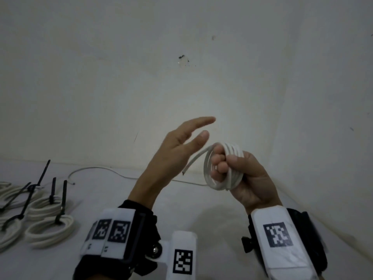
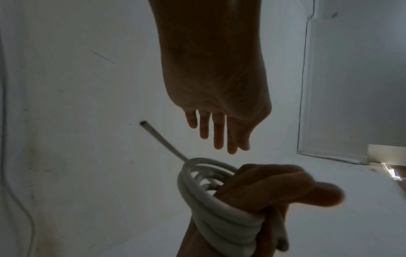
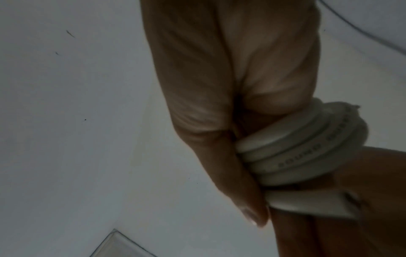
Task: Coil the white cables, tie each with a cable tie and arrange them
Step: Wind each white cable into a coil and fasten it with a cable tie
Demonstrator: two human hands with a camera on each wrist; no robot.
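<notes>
Overhead, a pale wall [image 1: 181,77] fills most of the head view, meeting a white table [image 1: 201,209] along the lower third. At the table's left edge lie several finished coils [image 1: 50,229] of white cable, each cinched with a black cable tie [image 1: 62,201] whose tail stands up. One thin loose cable [image 1: 96,168] runs along the table near the wall.

Above the table, the right hand [image 1: 248,178] is raised with its fingers curled through a white cable coil [image 1: 222,166] of several turns, the thumb pressing the turns from outside; the grip is firm. The cable's free end [image 1: 191,162] juts out to the left of the coil, cut tip showing, touching nothing.

The left hand [image 1: 177,150] is held just beside the coil, fingers straight and spread, empty, and apart from both the coil and the free end. The left wrist view shows the same gap between fingertips and coil. Both wrists carry white camera mounts [image 1: 276,239] with black square markers.
</notes>
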